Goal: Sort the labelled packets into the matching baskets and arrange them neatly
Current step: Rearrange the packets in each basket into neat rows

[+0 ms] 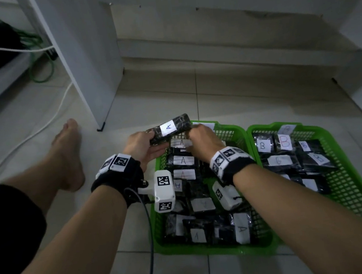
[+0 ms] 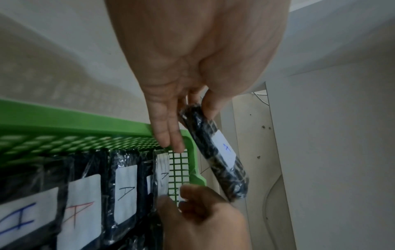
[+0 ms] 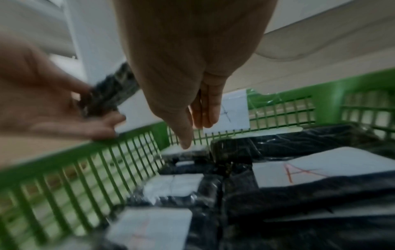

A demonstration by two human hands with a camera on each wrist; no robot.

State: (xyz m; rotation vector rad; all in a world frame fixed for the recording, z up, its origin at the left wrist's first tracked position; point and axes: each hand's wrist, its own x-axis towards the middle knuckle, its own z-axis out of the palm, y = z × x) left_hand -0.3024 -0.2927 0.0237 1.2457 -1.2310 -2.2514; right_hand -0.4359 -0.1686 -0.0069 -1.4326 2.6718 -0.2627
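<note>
My left hand (image 1: 149, 142) pinches a black wrapped packet (image 1: 168, 128) with a white "A" label, between thumb and fingers, just above the far left corner of the left green basket (image 1: 208, 251). The left wrist view shows that packet (image 2: 215, 155) hanging outside the basket rim (image 2: 74, 121). My right hand (image 1: 200, 137) reaches into the far end of this basket, fingers (image 3: 205, 116) straight and pointing down by the basket's "A" tag (image 3: 233, 108). Several "A" packets (image 1: 183, 159) fill it. The right green basket (image 1: 344, 187) holds several "B" packets (image 1: 284, 141).
The baskets stand side by side on a tiled floor. A white cabinet panel (image 1: 84, 57) rises at the back left, with a white cable (image 1: 42, 128) beside it. The person's bare foot (image 1: 71, 151) lies left of the baskets. A black wrist cable (image 1: 150, 239) hangs by the left basket.
</note>
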